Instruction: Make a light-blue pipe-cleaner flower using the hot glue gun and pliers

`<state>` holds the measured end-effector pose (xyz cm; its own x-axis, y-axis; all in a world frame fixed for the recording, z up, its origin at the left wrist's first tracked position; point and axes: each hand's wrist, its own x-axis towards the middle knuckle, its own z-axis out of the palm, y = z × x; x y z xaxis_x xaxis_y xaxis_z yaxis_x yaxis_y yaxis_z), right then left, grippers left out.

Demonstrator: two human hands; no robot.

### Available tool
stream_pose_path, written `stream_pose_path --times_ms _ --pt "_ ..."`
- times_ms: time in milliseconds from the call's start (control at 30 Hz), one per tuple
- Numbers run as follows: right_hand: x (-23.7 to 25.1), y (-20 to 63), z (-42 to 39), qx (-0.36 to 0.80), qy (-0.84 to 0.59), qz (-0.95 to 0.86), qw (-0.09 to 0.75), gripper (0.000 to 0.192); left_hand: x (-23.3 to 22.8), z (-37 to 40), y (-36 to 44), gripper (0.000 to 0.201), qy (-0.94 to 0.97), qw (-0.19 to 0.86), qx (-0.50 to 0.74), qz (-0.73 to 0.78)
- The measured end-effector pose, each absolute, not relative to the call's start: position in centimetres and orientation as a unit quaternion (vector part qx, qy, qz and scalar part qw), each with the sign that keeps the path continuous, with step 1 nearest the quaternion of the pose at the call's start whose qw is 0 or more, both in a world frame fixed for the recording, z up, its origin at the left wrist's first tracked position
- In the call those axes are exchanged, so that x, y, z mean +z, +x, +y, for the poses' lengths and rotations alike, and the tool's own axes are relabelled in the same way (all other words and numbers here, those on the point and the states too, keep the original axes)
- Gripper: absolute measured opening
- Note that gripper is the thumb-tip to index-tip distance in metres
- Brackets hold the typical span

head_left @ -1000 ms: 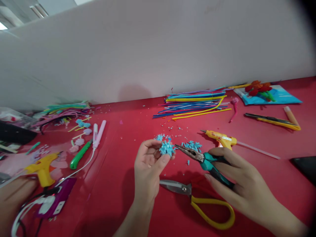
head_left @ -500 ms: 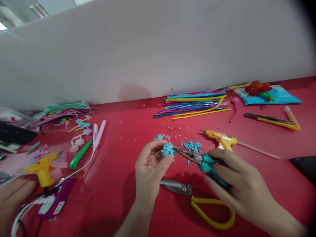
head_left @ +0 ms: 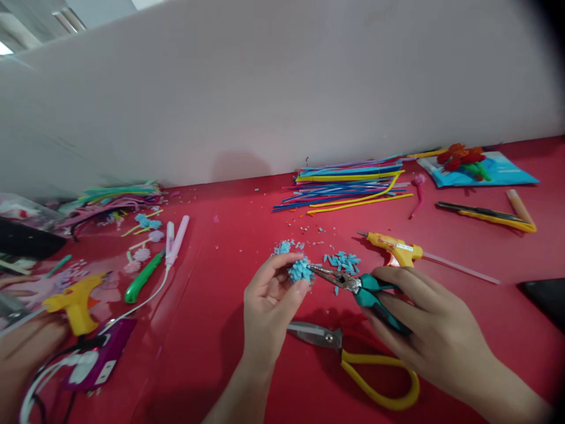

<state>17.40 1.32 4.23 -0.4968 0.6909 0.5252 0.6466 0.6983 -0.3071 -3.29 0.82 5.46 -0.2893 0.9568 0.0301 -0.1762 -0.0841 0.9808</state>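
Between the thumb and fingers of my left hand (head_left: pixel 269 297) is a spiky light-blue ball (head_left: pixel 300 270) made of small petal-like pieces. My right hand (head_left: pixel 435 327) is wrapped round the teal handles of needle-nose pliers (head_left: pixel 351 282). Their tips meet the right side of the ball; whether they pinch a piece there is too small to tell. Several cut blue pieces (head_left: pixel 343 261) lie behind the pliers, and a smaller heap of blue bits (head_left: pixel 285 246) is just beyond my left fingers. Scissors with yellow handles (head_left: pixel 384 403) rest below the pliers.
A yellow glue gun (head_left: pixel 395 247) lies right of the blue pieces. Bundled pipe cleaners (head_left: pixel 348 176) lie along the white wall (head_left: pixel 282 88). At left are a pink curling iron (head_left: pixel 179 238), a green-handled tool (head_left: pixel 143 278), a purple power strip (head_left: pixel 110 359) and another person's hand (head_left: pixel 37 335) near a second glue gun (head_left: pixel 77 303).
The ball is turned slightly in my left hand, and the pliers have shifted a little at its side. At far left, more of the other person's hands has come into view.
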Motion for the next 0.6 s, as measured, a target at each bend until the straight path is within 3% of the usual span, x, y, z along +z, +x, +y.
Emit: stream_pose_path --times_ms 233,600 --pt "4.6 17.9 1.0 0.15 -0.396 -0.85 0.314 0.008 5.0 0.7 -3.7 0.02 0.395 0.462 0.619 0.497" --pt "4.4 17.7 1.1 0.11 -0.4 -0.856 0.31 0.009 3.9 0.8 -4.5 0.023 0.451 0.417 0.611 0.499"
